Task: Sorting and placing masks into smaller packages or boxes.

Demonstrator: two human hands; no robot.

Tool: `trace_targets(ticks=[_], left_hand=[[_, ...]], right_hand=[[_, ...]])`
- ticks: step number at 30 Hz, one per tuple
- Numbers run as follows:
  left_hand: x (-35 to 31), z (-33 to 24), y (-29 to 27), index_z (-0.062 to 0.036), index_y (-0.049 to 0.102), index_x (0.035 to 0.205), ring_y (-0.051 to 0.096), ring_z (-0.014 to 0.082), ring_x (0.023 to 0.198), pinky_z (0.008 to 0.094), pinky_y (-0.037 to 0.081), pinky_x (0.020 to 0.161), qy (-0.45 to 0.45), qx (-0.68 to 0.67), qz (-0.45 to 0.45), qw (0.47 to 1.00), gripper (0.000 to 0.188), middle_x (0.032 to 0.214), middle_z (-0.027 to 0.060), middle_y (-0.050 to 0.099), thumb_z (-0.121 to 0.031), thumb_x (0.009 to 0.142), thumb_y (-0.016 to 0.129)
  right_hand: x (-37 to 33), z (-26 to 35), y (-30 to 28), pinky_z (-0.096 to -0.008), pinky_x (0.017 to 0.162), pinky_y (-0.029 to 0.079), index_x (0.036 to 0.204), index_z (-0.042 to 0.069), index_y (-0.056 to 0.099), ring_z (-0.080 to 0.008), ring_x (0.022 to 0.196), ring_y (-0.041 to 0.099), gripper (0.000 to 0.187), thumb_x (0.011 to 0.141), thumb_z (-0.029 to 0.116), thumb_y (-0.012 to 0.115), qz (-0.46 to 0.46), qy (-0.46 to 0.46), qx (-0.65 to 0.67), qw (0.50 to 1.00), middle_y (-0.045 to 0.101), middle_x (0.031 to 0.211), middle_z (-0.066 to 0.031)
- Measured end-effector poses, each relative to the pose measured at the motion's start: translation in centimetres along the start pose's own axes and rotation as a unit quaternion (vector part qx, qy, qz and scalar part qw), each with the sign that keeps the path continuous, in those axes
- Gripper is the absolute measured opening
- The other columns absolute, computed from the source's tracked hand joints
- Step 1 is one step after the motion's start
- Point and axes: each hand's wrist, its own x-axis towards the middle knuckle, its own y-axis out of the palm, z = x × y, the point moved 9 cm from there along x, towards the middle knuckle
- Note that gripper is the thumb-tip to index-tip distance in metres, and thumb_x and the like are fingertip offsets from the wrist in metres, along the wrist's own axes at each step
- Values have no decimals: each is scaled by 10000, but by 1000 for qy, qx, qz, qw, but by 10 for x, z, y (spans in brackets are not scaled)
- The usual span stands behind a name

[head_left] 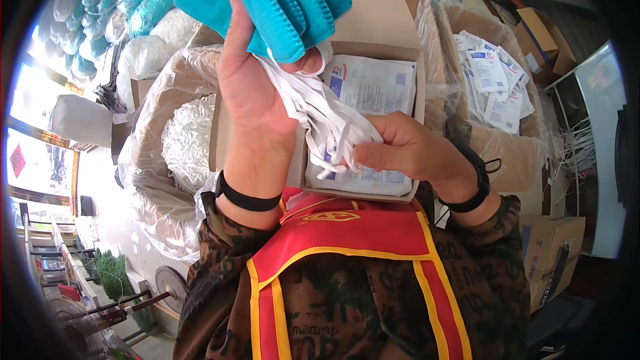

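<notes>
My left hand (250,90) is closed on a stack of teal face masks (277,0) with stitched, ribbed edges, raised at the top of the view. White ear loops (303,103) hang from the masks in a bunch. The loose ends of the loops are gripped between the fingers and thumb of my right hand (410,150). Both hands are above an open cardboard box (380,20), which holds flat white printed packets (373,83). My left hand and the loops hide part of the box and its contents.
To the left, a plastic-lined carton (150,140) holds a heap of white strips (193,137). On the right, another lined carton (460,33) contains small white packets (490,70). Bagged teal and white goods (150,17) pile up at back left. A closed carton (550,253) sits at lower right.
</notes>
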Motion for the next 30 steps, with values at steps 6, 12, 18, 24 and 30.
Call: trace_targets(ticks=[6,12,18,24,30], left_hand=[[-4,-16,-12,-79,599,1013,552,147,521,288,453,444,8,64,4,998,307,743,54,641,-341,1000,440],[-12,-58,-36,23,538,1220,684,270,857,347,582,742,-18,128,33,991,348,1068,192,657,-209,961,520],[-64,-20,7,-2,514,1197,642,350,912,396,533,757,-64,620,234,746,461,1061,162,630,-144,799,696],[-78,24,38,-39,512,1068,620,357,745,418,505,654,-109,810,356,454,465,881,142,585,-143,657,704],[-80,-21,21,-71,573,929,588,277,581,351,494,513,7,874,307,376,361,805,75,548,-139,591,682]], right_hand=[[-10,-13,-9,-225,561,376,1018,13,612,-58,610,459,253,985,249,527,-5,107,32,994,545,703,25],[-39,-5,-35,-229,554,370,938,36,620,-59,609,465,234,987,237,511,-64,77,-167,981,527,673,12],[-45,25,-28,-313,581,420,898,26,581,-166,612,537,263,987,263,508,-28,13,-245,969,541,654,-67],[-61,43,-16,-414,556,415,793,30,495,-388,613,543,278,966,246,516,21,53,-378,924,530,652,-188],[-101,52,-20,-416,509,419,850,48,568,-358,605,570,133,910,164,590,-18,92,-408,908,552,659,-151]])
